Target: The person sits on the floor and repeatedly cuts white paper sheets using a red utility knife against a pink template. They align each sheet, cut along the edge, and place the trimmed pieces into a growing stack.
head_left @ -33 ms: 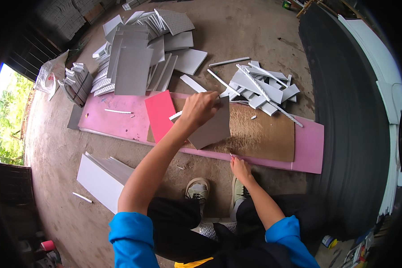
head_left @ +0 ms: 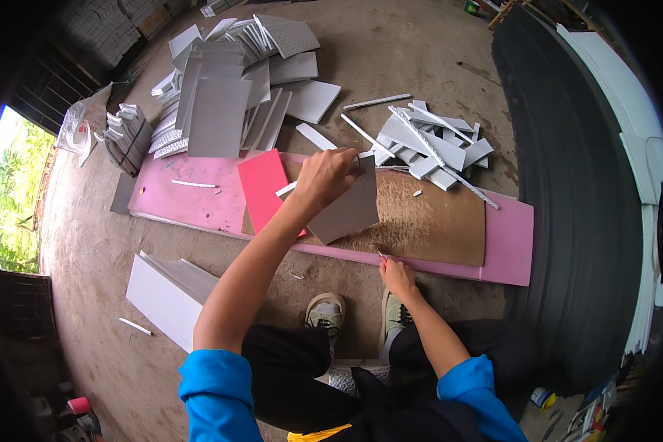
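Observation:
My left hand (head_left: pixel 325 175) is closed over the far edge of a grey foam board (head_left: pixel 350 210), whose near corner points toward me. This board stands partly over a bright pink-red sheet (head_left: pixel 264 184) on a worn brown board (head_left: pixel 435 228). A white strip end (head_left: pixel 286 189) shows beside my left wrist. Lower and to the right, my right hand (head_left: pixel 398 278) is closed around a small knife (head_left: pixel 381 255) with a thin tip and some red on it. The tip sits at the near edge of the pink work board (head_left: pixel 510 243), apart from the grey board. My left fingertips are partly hidden.
Stacked grey-white boards (head_left: pixel 217 110) stand at the far left, and a heap of white offcuts (head_left: pixel 438 147) lies beyond the brown board. Near my left arm leans another board stack (head_left: pixel 166 298). Black sheeting (head_left: pixel 567 206) covers the right side. My shoes (head_left: pixel 325 313) are close below.

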### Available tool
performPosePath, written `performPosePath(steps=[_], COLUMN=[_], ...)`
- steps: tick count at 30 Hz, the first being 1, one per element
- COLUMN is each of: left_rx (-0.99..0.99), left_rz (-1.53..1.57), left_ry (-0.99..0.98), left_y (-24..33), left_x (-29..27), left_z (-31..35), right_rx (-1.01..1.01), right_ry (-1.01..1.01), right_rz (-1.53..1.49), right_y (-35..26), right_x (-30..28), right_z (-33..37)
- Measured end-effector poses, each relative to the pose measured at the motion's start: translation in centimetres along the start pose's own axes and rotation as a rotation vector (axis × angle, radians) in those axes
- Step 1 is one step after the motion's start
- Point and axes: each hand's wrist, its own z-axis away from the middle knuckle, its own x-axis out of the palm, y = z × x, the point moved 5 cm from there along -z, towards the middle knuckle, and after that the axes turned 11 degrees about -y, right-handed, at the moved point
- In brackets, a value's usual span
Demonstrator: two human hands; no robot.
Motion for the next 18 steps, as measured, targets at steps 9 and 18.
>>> performPosePath(steps=[9, 18], left_rx=[-0.024, -0.003], left_rz=[-0.197, -0.186], left_ry=[-0.010, 0.070], left_y=[0.0, 1.1], left_x=[0.4, -0.1], left_z=[-0.5, 0.4], right_rx=[-0.145, -0.240], right_ry=[0.340, 0.536], right_rz=[0.006, 0.016], right_y=[-3.1, -7.5], right_x=[-6.6, -9.6], right_z=[-0.5, -1.1])
